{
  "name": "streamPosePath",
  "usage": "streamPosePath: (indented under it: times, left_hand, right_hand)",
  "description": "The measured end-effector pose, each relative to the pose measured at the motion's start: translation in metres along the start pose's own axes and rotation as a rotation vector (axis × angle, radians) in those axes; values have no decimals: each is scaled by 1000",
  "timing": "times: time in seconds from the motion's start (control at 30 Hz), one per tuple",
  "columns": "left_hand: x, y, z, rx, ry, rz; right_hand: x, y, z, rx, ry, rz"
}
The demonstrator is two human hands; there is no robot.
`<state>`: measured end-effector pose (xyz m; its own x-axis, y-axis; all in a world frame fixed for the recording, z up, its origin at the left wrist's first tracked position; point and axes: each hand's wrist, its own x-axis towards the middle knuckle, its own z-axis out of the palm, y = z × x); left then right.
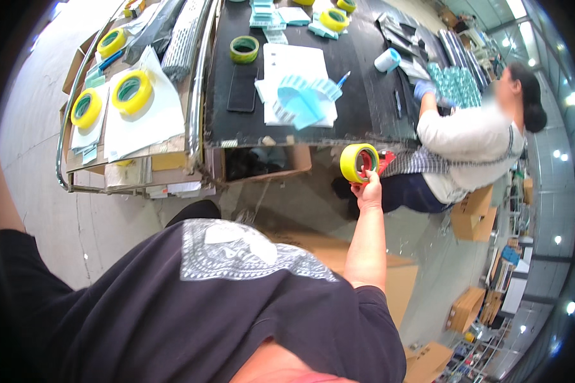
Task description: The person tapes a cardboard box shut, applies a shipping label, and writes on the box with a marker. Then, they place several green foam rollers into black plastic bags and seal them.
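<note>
In my right hand [368, 190] is a red tape dispenser [387, 162] loaded with a yellow roll of packing tape [350, 163], held out past the black tabletop's front edge. My left hand is out of view; only part of that arm shows at the far left. White sheets [294, 62] lie on the black table [359, 110] with light blue labels [304, 103] over them. A black smartphone [242, 89] and a green-yellow tape roll [244, 49] are left of the sheets, a blue pen [343, 79] to their right.
A wooden cart [84, 174] with a metal rail, at left, carries yellow tape rolls [132, 92] on papers. A co-worker [474, 139] stands at the table's right side, gloved hands near green bubble wrap [455, 84]. A large cardboard box [397, 282] stands beside me; other boxes are on the floor.
</note>
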<state>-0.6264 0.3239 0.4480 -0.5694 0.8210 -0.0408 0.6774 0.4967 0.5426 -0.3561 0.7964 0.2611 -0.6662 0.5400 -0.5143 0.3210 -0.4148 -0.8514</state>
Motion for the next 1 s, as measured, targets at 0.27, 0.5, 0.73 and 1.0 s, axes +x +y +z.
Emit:
streamPosePath:
  times: [0.27, 0.5, 0.73, 1.0]
  left_hand:
    - [-33, -3, -38, 56, 161, -58]
    - [-24, 1, -92, 130, 278, 134]
    - [-1, 33, -145, 180, 471, 502]
    - [105, 21, 16, -669, 375, 273]
  right_hand:
    - [139, -49, 58, -288, 202, -5]
    - [176, -40, 70, -901, 828, -445]
    - [84, -22, 170, -1164, 193, -1159]
    - [100, 3, 180, -1093, 414, -1064]
